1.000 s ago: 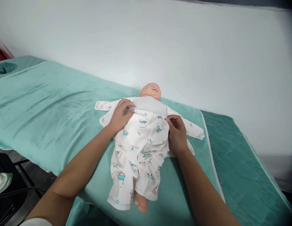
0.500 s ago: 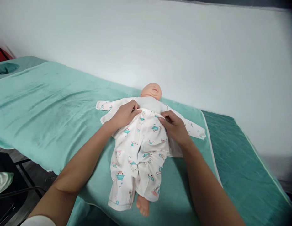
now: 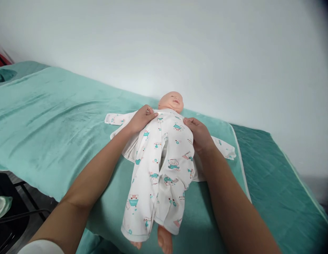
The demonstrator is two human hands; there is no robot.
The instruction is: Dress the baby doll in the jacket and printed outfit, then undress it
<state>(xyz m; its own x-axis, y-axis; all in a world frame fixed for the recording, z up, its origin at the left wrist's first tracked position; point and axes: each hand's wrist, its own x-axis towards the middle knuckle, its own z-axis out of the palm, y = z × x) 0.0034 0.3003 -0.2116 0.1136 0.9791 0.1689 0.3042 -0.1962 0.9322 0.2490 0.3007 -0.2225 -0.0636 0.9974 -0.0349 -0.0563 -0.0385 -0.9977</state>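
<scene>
Dressing is the step, I judge: my left hand (image 3: 141, 119) and right hand (image 3: 199, 135) pinch the printed trousers' (image 3: 158, 176) waistband (apart) just below the doll's head (image 3: 171, 101); smoothing seems next.

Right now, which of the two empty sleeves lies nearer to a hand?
The sleeve on the person's left: the left hand rests close to it. The other sleeve stretches farther away from the right hand.
</scene>
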